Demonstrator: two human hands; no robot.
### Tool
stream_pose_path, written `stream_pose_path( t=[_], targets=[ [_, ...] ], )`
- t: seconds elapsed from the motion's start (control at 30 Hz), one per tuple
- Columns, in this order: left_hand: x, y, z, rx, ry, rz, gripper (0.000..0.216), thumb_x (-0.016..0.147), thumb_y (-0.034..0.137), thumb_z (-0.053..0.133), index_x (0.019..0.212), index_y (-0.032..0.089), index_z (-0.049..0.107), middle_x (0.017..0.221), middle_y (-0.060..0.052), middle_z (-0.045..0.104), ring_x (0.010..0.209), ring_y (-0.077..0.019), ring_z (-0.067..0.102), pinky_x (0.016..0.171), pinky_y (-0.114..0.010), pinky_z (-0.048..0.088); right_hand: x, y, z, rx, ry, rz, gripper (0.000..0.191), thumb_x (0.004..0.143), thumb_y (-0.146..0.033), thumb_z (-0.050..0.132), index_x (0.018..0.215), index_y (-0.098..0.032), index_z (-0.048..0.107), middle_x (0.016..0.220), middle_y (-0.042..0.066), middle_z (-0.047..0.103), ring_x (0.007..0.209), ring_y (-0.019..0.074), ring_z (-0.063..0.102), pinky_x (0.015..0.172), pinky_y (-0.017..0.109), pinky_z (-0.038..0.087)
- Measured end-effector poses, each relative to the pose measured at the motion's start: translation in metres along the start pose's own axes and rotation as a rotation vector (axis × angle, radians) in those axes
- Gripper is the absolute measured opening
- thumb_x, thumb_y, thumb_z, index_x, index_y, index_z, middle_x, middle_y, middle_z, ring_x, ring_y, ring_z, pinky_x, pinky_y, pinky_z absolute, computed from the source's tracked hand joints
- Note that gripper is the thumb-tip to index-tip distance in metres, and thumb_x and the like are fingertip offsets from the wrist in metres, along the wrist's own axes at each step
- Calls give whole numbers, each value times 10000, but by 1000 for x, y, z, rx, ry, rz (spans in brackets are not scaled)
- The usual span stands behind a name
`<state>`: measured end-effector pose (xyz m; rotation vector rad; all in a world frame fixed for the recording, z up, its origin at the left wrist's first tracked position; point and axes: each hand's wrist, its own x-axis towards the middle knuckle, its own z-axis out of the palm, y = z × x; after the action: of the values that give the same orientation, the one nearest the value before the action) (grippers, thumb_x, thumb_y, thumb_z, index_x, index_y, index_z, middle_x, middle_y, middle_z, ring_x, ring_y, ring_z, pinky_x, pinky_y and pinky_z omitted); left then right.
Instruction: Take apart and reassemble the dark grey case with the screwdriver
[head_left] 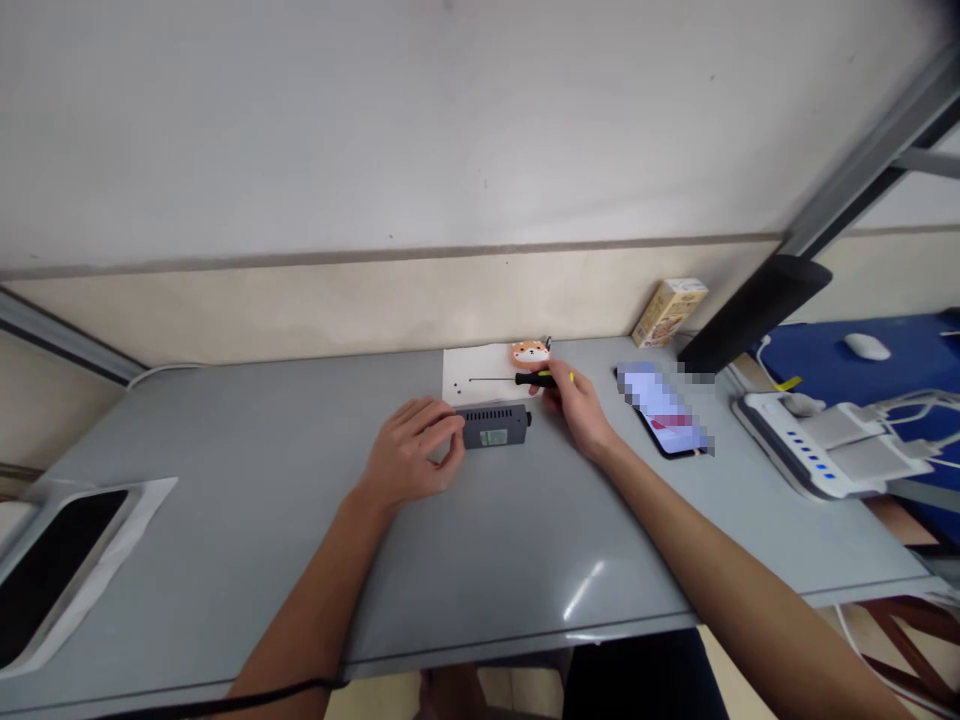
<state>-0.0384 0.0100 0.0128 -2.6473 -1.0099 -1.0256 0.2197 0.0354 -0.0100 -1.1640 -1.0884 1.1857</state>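
On the grey table lies a small dark grey box (495, 426) with a row of vent slots, a pale label and a black knob at its right end. My left hand (416, 448) pinches the box's left end between thumb and fingers. In my right hand (574, 400) is a screwdriver (534, 379) with a black and yellow handle, its thin shaft pointing left above a white sheet of paper (480, 360). Tiny dark pieces (456, 387), perhaps screws, rest on the sheet near the screwdriver's tip. An orange and white animal-face case (530, 352) sits at the sheet's right edge.
Right of my right hand lies a phone (664, 410) with its screen lit. Farther right are a carton (669, 312), a black cylinder (757, 310) and a power strip (810, 450) with plugged chargers. A black-screened device (60, 565) lies at the left edge.
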Motion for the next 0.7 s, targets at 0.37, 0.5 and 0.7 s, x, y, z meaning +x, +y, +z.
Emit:
stream_pose_path(
  t=[0.37,0.5,0.7],
  targets=[
    [14,27,10,95,169,-46,178,848,125,636,982,236,672,977,-53,730,884,-229,663,812,-400,473,11,-14,-33,437,177,33,214,765,-396,611,667,-206,593,629,-12,509,459,88,341,444,280,218],
    [21,42,25,90,53,9,202,892,143,640,1058,247,687,1083,-35,763,987,-231,688,925,-416,462,11,-17,-39,474,192,41,190,726,-353,617,622,-200,574,635,2,524,462,84,342,423,268,184],
    [22,42,32,108,152,55,170,875,107,690,996,226,686,975,-12,778,903,-205,690,867,-374,481,12,-15,-39,476,183,65,193,709,-341,619,598,-185,590,610,6,531,451,78,370,409,251,191]
  ],
)
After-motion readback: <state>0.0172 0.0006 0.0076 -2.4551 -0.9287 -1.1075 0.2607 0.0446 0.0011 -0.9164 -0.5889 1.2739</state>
